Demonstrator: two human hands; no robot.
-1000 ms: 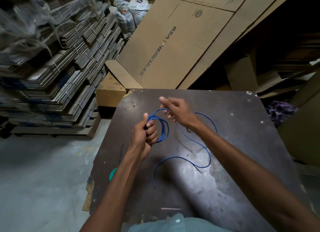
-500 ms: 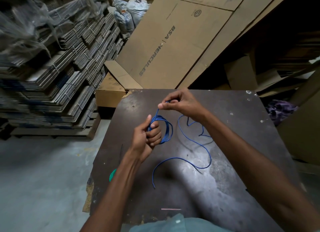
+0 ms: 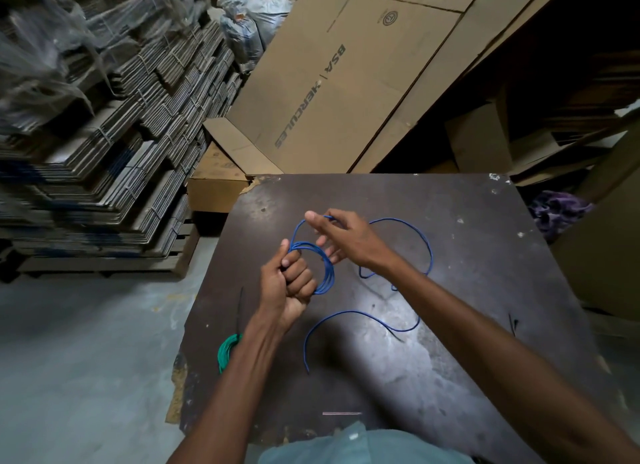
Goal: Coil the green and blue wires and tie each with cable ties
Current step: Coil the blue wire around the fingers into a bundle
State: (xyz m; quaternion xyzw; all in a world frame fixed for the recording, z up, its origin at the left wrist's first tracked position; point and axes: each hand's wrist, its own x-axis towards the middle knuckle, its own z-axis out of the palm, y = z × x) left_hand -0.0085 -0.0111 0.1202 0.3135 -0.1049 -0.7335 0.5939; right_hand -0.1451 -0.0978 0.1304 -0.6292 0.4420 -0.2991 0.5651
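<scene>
My left hand (image 3: 289, 287) grips a small coil of blue wire (image 3: 325, 273) over the dark table (image 3: 467, 255). My right hand (image 3: 343, 238) pinches the same wire just above the coil, leading a loop toward it. The loose rest of the blue wire (image 3: 412, 328) trails in curves over the table to the right and toward me. A green wire coil (image 3: 227, 351) lies near the table's left edge, partly hidden by my left forearm, with a black cable tie (image 3: 239, 311) sticking up from it. Another black cable tie (image 3: 512, 323) lies at the right.
Stacks of flattened cartons (image 3: 104, 151) fill the left. Large cardboard sheets (image 3: 329, 82) lean behind the table, with a brown box (image 3: 214, 189) at its far left corner. A purple cloth (image 3: 557, 210) lies off the right edge. Concrete floor (image 3: 86, 359) is at the left.
My right hand dropped from above the table's far part to just over the coil, laying another turn of blue wire on it. The loose wire shifted on the table.
</scene>
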